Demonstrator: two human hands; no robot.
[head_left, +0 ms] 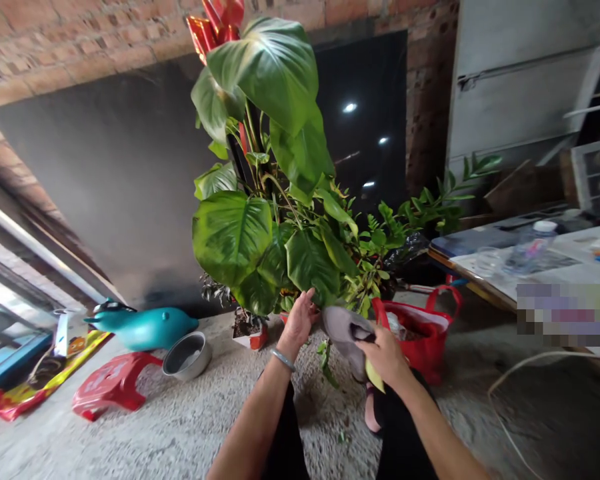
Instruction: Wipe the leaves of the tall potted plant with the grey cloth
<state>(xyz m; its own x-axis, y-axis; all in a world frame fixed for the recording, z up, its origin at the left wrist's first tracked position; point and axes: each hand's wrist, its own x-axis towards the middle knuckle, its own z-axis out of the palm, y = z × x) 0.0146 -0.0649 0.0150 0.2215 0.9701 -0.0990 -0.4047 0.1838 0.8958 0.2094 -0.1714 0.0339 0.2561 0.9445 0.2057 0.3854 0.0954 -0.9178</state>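
A tall potted plant with broad green leaves (233,230) stands in front of me. My left hand (299,325), with a bracelet on its wrist, is raised at the lower edge of a drooping leaf (313,260). Its fingers are extended, with nothing visible in them; whether they touch the leaf I cannot tell. My right hand (387,357) is closed around a grey cloth (345,333), which hangs to the left of it. Below this hand a yellow strip (375,377) sticks out, perhaps a leaf. A green sprig (326,363) is seen between my hands, low down.
At left are a red plastic stool (113,383), a grey bowl (187,357) and a teal animal-shaped toy (145,327). A red bag (423,343) stands right of my right hand. Further right is a cluttered table (485,283); a pale cable (495,400) hangs below it.
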